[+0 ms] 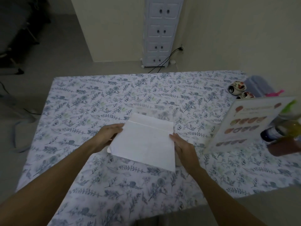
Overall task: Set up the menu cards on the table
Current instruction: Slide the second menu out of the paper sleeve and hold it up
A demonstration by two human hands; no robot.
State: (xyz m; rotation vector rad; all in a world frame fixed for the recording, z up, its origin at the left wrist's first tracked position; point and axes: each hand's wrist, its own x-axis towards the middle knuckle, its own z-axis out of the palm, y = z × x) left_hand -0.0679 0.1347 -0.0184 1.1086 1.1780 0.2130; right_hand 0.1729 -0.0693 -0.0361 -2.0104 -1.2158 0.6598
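Observation:
A white folded menu card (145,141) stands tent-like at the middle of the table (97,98), its blank back toward me. My left hand (106,136) grips its left edge and my right hand (184,145) grips its right edge. A second menu card (244,123), printed with rows of food pictures, stands tilted at the right side of the table.
The table wears a white cloth with a blue leaf print. At its far right corner sit two painted ceramic cups (237,89) and a clear plastic container (259,85). Bottles (283,129) stand at the right edge. A white drawer cabinet (161,31) stands against the wall beyond.

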